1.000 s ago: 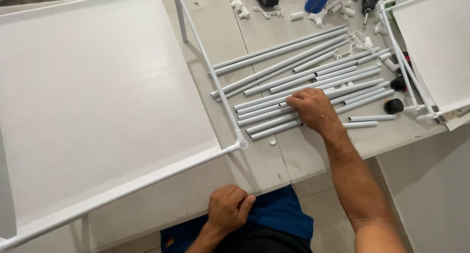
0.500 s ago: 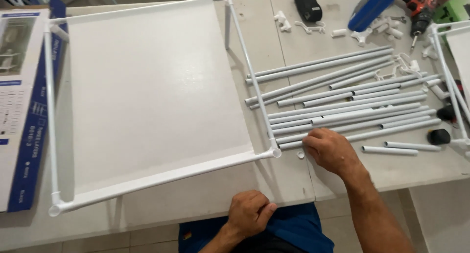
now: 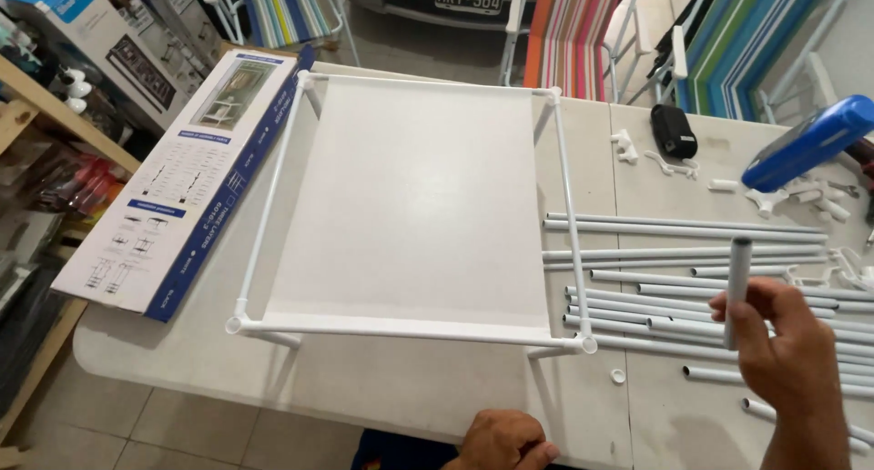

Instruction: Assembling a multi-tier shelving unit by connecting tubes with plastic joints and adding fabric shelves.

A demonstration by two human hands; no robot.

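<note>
My right hand (image 3: 790, 352) is raised over the table at the right and grips a short grey-white tube (image 3: 738, 279), which stands nearly upright out of my fist. Under and behind it lie several long white tubes (image 3: 683, 229) in a loose row. My left hand (image 3: 503, 441) rests closed at the table's near edge, holding nothing. In the middle stands a white shelf frame (image 3: 414, 329) with a white fabric panel (image 3: 410, 197) stretched between its tubes and corner connectors.
A flat printed cardboard box (image 3: 182, 179) lies at the table's left. A black pouch (image 3: 674, 131), small white connectors (image 3: 624, 147) and a blue tool case (image 3: 810, 142) sit at the far right. Striped folding chairs stand behind the table. A wooden shelf is at far left.
My right hand has lifted a short tube off the pile and holds it upright. My view has swung left and up, showing the whole frame and the box.
</note>
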